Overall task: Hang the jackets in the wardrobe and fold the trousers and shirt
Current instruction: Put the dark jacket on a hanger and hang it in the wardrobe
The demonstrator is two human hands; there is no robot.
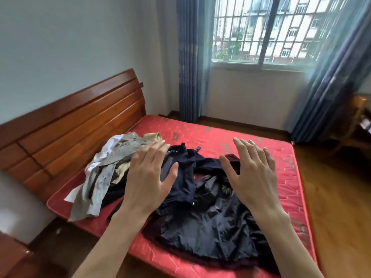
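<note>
A heap of clothes lies on the red mattress (216, 135). A dark navy jacket (208, 223) with a shiny lining is spread at the near side, with more dark garments (184, 167) bunched above it. A grey and white patterned garment (100, 175) lies crumpled to the left, with a bit of tan cloth (152, 136) behind it. My left hand (146, 181) hovers over the middle of the heap, fingers straight and spread, holding nothing. My right hand (255, 173) is held up over the dark clothes, fingers straight, also empty.
A wooden headboard (76, 125) runs along the left wall. Blue curtains (188, 57) frame a barred window (267, 31) at the far wall. Wooden floor (341, 197) lies to the right of the bed, with a wooden chair (359, 121) at the right edge.
</note>
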